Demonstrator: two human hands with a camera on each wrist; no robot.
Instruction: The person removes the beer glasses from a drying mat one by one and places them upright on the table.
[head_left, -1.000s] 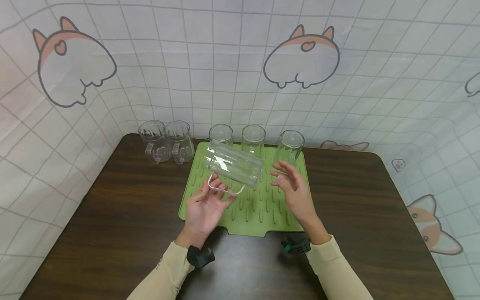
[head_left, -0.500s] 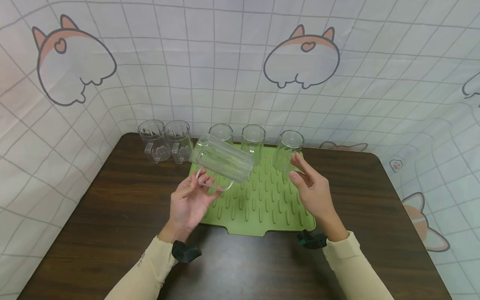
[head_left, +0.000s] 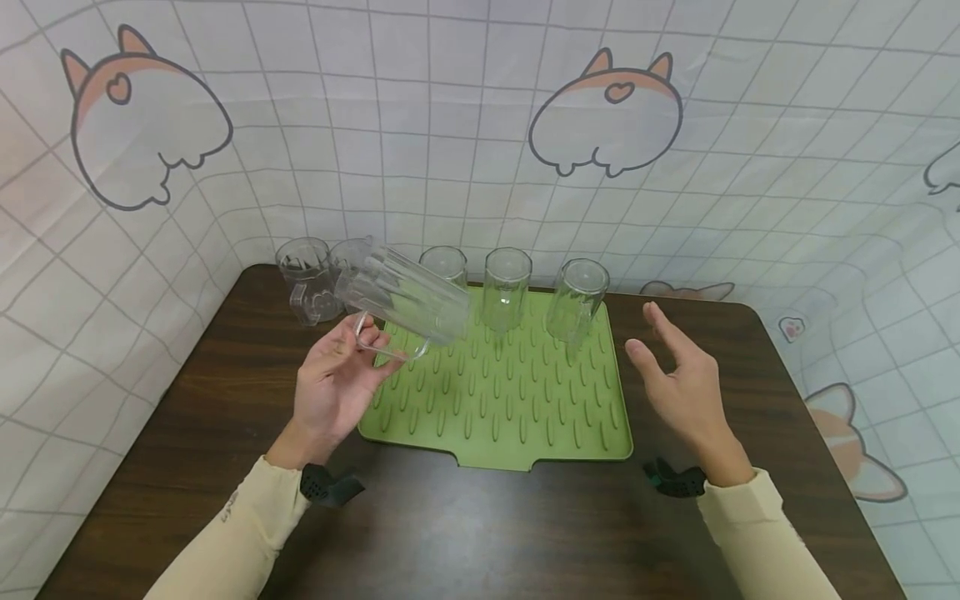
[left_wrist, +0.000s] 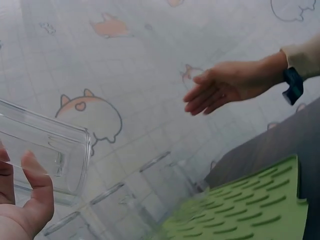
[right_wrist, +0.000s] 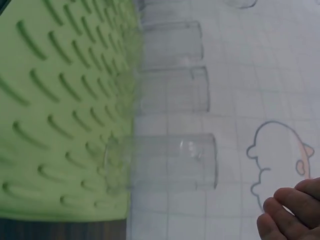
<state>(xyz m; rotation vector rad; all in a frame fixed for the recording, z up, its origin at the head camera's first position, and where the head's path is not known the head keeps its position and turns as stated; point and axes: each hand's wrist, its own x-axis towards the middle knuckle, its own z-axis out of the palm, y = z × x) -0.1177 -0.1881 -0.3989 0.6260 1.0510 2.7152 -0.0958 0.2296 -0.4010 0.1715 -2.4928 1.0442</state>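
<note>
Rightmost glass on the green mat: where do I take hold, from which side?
Probably round the middle of the rightmost glass, from its right: its cylindrical body stands vertical, the neighbouring glass is on its left, and the patterned backdrop rises behind. Any handle is hard to make out.

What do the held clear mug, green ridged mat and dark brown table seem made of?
Clear handled mug: glass or clear plastic, glossy; see-through with reflections. Green ridged mat: perhaps silicone or rubber, matte; moulded ridges. Dark brown table: wood or laminate, satin; streaky grain.
</note>
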